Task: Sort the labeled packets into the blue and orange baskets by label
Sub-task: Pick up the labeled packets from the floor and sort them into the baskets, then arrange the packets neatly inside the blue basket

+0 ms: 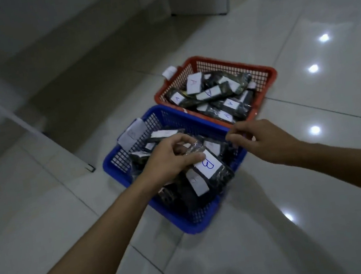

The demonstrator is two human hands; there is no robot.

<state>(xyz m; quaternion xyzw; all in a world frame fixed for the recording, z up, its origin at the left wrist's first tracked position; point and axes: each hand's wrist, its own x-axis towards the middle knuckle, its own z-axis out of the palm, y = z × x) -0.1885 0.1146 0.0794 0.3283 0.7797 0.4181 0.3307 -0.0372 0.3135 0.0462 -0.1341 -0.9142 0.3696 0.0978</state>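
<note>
Risk first, head view: left hand [173, 157] is pinching the B packet [211, 167] w/ curled fingers over the blue basket [116, 161], and since it's lying atop a heaped pile, it could be sliding off twd the near rim once let go, or dragging a neighbour along w/ the crinkly wrap. Right hand [263, 139] is hovering at the blue basket's far-right corner, fingers loosely curled, holding nothing. Packets are looking dark, clear-wrapped, each w/ a white label; A-marked ones are filling the orange basket [267, 74] just behind, on the tiled floor [326, 184].
</note>
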